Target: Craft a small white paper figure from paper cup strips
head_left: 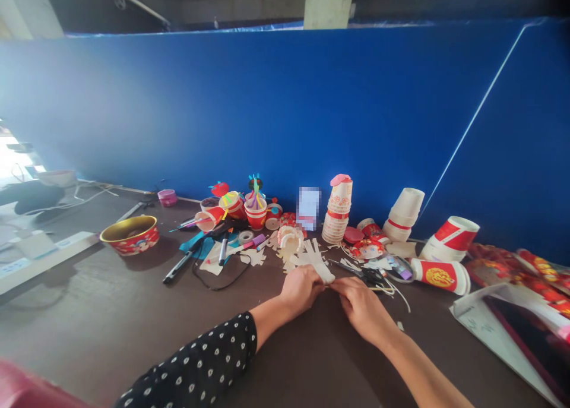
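My left hand [301, 289] and my right hand [361, 306] meet at the middle of the dark table [133, 313]. Between them they pinch a strip of white or cream paper [321, 268], which rises from their fingertips. Several cut paper scraps [289, 258] lie just beyond my left hand. A pair of black-handled scissors [363, 275] lies just past my right hand, partly hidden among scraps. Thin white paper strips [394, 292] curl beside my right wrist.
Red-and-white paper cups [439, 274] lie and stand at the right, next to stacked cups [337, 212]. A gold-rimmed red tin [130, 234], marker pens [178, 266] and a black cable [222, 280] sit left. A blue wall [267, 111] closes the table's far side.
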Tool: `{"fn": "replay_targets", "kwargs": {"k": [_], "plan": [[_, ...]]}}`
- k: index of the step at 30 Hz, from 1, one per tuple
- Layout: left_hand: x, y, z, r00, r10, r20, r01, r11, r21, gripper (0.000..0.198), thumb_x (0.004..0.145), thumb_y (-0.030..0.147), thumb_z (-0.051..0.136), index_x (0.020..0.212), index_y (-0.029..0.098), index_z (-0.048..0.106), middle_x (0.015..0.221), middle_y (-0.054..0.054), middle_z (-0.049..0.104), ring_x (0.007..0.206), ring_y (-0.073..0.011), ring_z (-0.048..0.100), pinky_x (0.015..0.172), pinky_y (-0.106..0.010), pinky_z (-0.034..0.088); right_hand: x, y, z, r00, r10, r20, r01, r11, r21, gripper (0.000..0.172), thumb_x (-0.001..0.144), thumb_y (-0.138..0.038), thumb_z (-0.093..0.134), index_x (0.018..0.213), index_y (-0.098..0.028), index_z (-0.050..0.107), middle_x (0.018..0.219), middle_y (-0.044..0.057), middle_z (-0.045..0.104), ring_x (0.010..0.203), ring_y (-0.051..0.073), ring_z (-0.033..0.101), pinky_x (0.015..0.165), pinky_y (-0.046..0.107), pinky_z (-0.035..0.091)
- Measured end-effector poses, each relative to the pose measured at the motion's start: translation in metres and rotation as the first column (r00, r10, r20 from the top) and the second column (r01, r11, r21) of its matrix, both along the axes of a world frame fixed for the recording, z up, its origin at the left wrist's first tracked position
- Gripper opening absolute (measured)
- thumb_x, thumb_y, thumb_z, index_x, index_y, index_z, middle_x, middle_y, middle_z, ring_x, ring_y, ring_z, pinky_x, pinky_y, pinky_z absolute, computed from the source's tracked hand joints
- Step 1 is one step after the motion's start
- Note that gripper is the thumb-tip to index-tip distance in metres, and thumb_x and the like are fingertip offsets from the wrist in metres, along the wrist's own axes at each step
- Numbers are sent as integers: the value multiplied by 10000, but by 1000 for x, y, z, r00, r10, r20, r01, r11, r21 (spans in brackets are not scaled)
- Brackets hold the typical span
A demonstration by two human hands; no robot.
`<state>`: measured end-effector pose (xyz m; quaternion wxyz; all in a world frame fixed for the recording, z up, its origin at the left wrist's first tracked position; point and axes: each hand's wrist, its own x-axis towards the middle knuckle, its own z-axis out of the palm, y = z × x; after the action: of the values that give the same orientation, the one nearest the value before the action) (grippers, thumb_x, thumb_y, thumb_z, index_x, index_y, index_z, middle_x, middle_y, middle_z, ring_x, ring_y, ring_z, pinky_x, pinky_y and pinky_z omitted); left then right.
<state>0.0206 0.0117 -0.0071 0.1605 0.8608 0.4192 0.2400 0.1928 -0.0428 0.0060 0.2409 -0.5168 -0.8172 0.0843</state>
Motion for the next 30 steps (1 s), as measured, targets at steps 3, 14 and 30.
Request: {"fn": "replay_targets", "kwargs": {"k": [3, 14, 30], "plan": [[0, 0, 0, 1000, 20, -20, -20, 1000, -2, 125, 780, 217, 589, 764, 194, 711, 843, -25, 660, 826, -168, 593, 743, -230, 453, 4, 3, -2, 998, -44, -34, 45, 999, 18, 329, 814, -137, 415, 1025, -187, 663, 1017, 73, 658, 964, 192, 567, 887, 329, 423], [0, -3, 4, 997, 47, -64, -49, 999, -20, 155, 802, 250, 570, 812, 199, 716, 868, -32, 654, 830, -178, 591, 753, -236, 449, 9, 11, -6, 995, -92, 42, 90, 994, 57, 277, 862, -230, 413, 870, -212, 690, 871, 40, 673, 844, 190, 578, 802, 310, 422], [2, -5, 8, 992, 36, -117, -33, 999, 25, 180, 823, 243, 543, 782, 192, 711, 875, -38, 646, 837, -183, 580, 747, -240, 446, 1, 11, -6, 979, -143, 148, 132, 988, 84, 330, 891, -186, 363, 841, -210, 688, 834, 47, 651, 820, 188, 554, 766, 279, 406]]}}
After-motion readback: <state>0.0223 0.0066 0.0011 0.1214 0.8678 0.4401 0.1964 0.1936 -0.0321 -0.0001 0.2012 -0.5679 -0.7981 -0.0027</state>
